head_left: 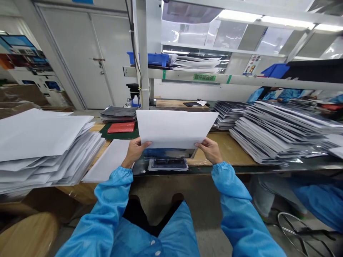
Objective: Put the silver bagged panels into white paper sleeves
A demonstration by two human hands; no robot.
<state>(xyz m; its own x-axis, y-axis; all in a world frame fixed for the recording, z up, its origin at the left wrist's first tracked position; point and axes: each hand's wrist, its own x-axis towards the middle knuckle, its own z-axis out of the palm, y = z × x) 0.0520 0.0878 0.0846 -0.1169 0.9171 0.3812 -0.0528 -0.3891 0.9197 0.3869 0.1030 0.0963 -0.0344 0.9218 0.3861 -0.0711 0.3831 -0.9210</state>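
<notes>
A red pouch (121,127) lies on a green mat (119,137) on the bench (227,150), between a pile of white sheets (45,142) and a pile of dark packets (278,132). Above, a blue bin (147,59) sits on a shelf (203,77), beside a white door (77,57). A co-worker's blue sleeve (318,203) shows at lower right.

A factory workshop is shown by the packet stacks (278,132) piled along the bench (227,150) and the blue smocks (241,203) worn there.

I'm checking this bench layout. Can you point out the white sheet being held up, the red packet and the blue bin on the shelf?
White sheet (174,127): head view, middle of its face.
Red packet (121,127): head view, middle of its top.
Blue bin (148,59): head view, its front wall.
</notes>
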